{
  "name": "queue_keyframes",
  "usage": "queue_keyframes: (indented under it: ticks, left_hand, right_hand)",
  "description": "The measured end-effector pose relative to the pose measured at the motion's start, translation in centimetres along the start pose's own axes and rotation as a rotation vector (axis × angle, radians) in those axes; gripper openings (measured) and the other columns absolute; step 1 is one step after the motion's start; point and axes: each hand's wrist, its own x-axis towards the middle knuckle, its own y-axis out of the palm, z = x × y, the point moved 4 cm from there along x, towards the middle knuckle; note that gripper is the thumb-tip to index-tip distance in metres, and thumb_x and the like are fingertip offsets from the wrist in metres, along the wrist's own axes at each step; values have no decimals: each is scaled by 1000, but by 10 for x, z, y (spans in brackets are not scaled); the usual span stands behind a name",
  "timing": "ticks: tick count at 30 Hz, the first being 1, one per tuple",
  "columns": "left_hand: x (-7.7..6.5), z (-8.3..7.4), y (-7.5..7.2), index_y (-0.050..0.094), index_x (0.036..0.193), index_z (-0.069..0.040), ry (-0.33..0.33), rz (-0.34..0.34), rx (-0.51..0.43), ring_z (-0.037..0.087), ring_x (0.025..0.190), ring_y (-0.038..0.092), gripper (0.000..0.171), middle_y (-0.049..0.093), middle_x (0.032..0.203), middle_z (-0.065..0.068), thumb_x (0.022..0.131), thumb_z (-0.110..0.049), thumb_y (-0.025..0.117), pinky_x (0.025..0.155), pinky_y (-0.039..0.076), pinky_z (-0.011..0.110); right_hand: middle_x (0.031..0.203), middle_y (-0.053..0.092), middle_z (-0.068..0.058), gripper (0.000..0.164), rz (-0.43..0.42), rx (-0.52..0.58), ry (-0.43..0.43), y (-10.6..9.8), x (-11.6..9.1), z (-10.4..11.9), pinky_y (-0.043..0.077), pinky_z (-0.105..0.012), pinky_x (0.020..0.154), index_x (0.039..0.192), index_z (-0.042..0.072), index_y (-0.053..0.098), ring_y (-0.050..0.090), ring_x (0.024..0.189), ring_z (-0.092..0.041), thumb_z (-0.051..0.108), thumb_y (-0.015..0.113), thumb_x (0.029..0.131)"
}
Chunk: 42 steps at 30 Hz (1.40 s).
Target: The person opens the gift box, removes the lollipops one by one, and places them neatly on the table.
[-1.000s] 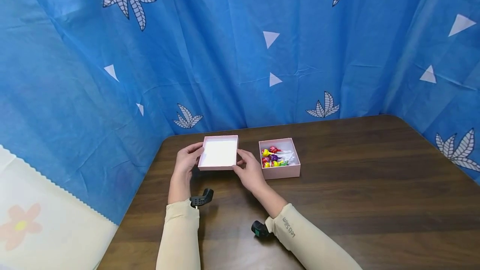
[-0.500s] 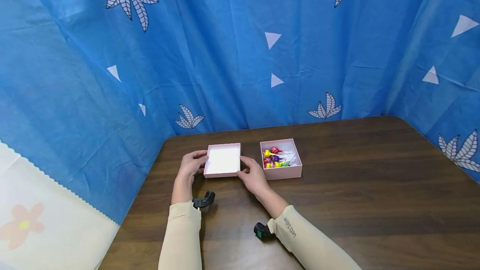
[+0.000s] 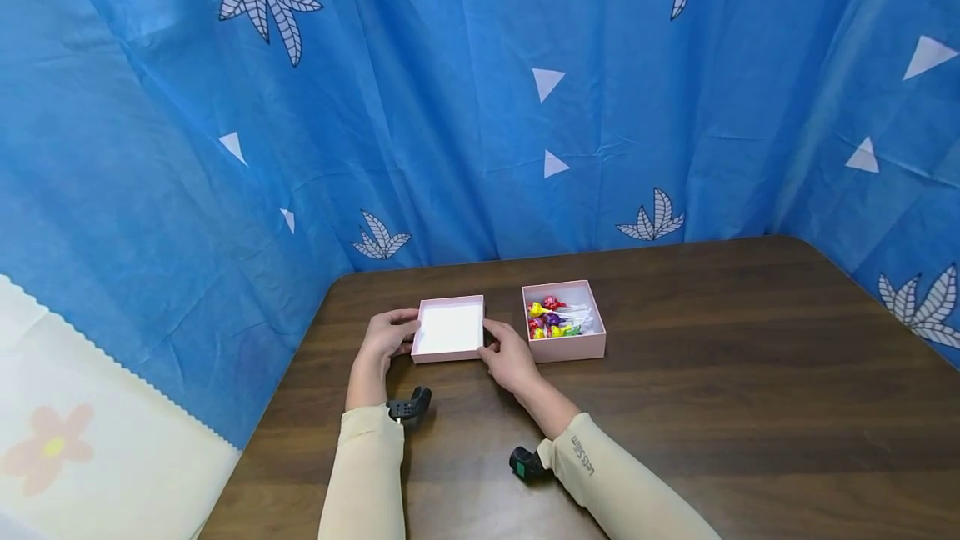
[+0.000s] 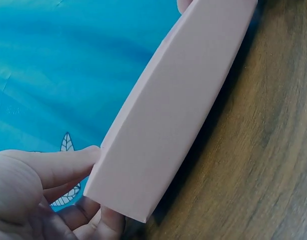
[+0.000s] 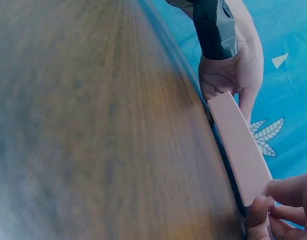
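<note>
A shallow square pink box lid (image 3: 448, 330), white inside, lies with its open side up, low over the table. My left hand (image 3: 382, 338) pinches its left side, thumb on the rim and fingers tucked beneath the corner in the left wrist view. On the right side my right hand (image 3: 513, 361) grips the near corner between thumb and fingers. The lid's pink outer wall (image 5: 239, 150) shows in the right wrist view, a dark shadow strip along its lower edge. Just right of that hand stands a matching pink box (image 3: 566, 348) holding several wrapped lollipops (image 3: 555, 319) with white sticks.
Dark wood-grain table (image 3: 712, 373) runs under everything, its back edge against a blue patterned curtain (image 3: 450, 107). At the lower left hangs a cream cloth (image 3: 112, 407) with a flower print. Black wrist cameras (image 3: 410, 405) sit on both wrists.
Both hands have lowered the lid towards the table and slightly nearer to me, levelling it. The box of lollipops stays in place; the whole view has shifted a little.
</note>
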Motion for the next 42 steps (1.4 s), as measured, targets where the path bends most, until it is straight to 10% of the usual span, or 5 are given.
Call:
queue_keyframes:
  ticks: [27,34,42]
  left_hand:
    - [-5,-5,5,61,135,-9,30,-18,39,24,97,60,39,61,126,17,97,-17,63,67,53,21]
    - [-7,-7,2,58,137,-9,38,-56,23,23,92,58,43,61,126,16,96,-18,65,64,50,21]
    - [-13,-23,-9,60,134,-6,129,-181,-77,24,95,54,40,59,119,14,96,-17,64,77,48,32]
  right_hand:
    - [125,57,-22,47,-28,17,20,-3,-1,-4,54,-23,56,138,-2,56,58,65,-13,1,64,92]
    - [128,59,-23,48,-104,-170,-90,-3,-2,6,55,-31,77,135,-5,58,61,87,-16,10,65,91]
    - [125,56,-17,46,-165,-150,-201,-9,-9,35,48,-23,72,136,2,60,55,83,-13,10,65,91]
